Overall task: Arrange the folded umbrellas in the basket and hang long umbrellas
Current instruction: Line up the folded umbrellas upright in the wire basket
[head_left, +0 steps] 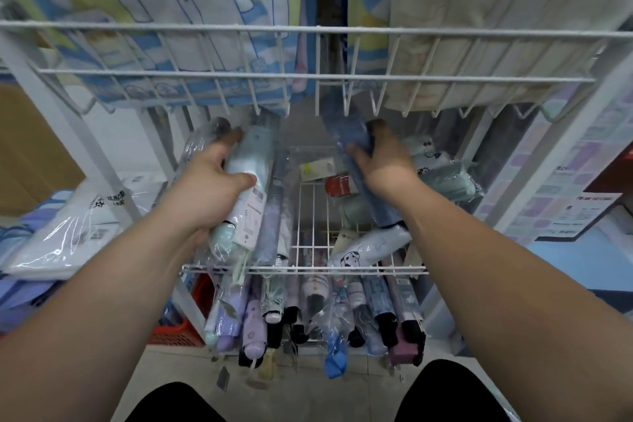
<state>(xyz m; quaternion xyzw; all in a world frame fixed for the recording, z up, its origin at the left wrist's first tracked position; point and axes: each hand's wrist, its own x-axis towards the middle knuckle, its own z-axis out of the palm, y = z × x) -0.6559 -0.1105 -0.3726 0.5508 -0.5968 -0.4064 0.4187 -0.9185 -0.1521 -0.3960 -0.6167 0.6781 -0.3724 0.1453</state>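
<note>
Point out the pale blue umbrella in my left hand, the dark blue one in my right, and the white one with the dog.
pale blue umbrella (255, 151): head view, upper folded cloth
dark blue umbrella (378, 205): head view, lower folded cloth
dog umbrella (370, 245): head view, middle of body

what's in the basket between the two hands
In the head view: a lilac umbrella, bare wire basket floor, a pale packet and a small red item.
</note>
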